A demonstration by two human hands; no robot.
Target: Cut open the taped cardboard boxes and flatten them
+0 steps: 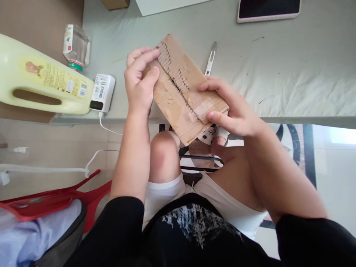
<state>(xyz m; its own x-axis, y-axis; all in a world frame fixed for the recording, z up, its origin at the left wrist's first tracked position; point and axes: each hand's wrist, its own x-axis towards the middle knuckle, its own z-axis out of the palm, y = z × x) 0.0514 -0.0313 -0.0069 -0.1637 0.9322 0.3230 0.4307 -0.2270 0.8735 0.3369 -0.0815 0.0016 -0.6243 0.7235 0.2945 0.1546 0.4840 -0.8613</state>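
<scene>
Between my two hands is a small cardboard box, held tilted over the table's front edge. Its upper face has torn paper, bare corrugation and a seam running lengthwise. My left hand grips the box's far left end, with thumb and fingertips on the face near the seam. At the near right corner my right hand is closed round the box, thumb on the face. Just beyond the right hand a utility knife lies on the table, its lower part hidden by the box and hand.
The table has a cloth cover. To the left lie a large yellow jug, a clear bottle and a white power bank with a cable. A dark-screened phone is at the back right. A red chair stands lower left.
</scene>
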